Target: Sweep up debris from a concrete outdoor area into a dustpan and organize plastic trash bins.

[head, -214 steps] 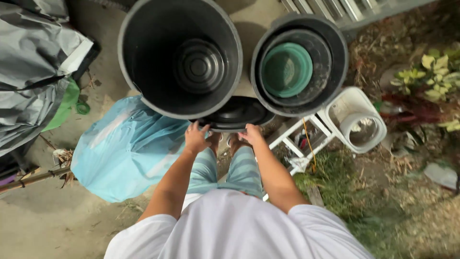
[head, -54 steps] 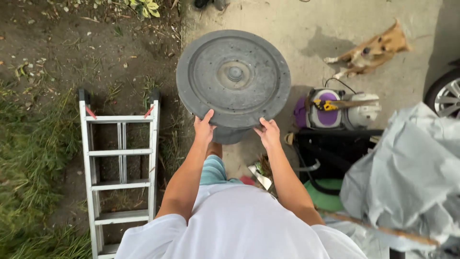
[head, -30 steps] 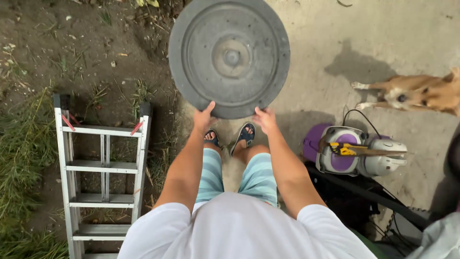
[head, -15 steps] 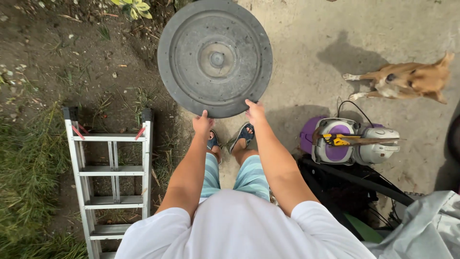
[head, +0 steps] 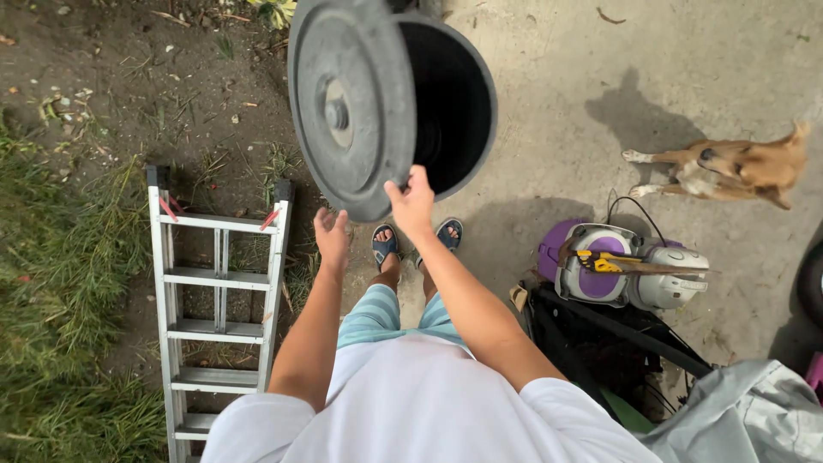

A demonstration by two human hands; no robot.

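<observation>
I see my right hand (head: 414, 201) stretched forward with the arm nearly straight, its fingers clamped on the near rim of a large dark grey plastic bin (head: 390, 99). The bin is tipped on its side in the air above my feet, so its round ribbed base with a raised hub at the centre faces left and its open mouth faces right. What I can see of the inside is black and in shadow; I cannot tell whether anything lies in it.

My left hand (head: 331, 236) hangs just below the bin's lower edge, palm open and fingers spread, holding nothing and clear of the plastic, the forearm angled up from my body.

Under the hands are my feet in blue sandals (head: 386, 244), standing at the edge of pale concrete. To the left, on bare soil and patchy grass, lies an aluminium stepladder (head: 219, 283) flat on the ground, with red fittings near its far end. To the right sits a purple and grey vacuum cleaner (head: 626, 270) with a yellow-handled tool laid across it, resting against dark gear and a grey tarpaulin (head: 746, 420) at the near right corner. Farther right, a tan dog (head: 729, 167) stands on the concrete, well apart from the bin.
</observation>
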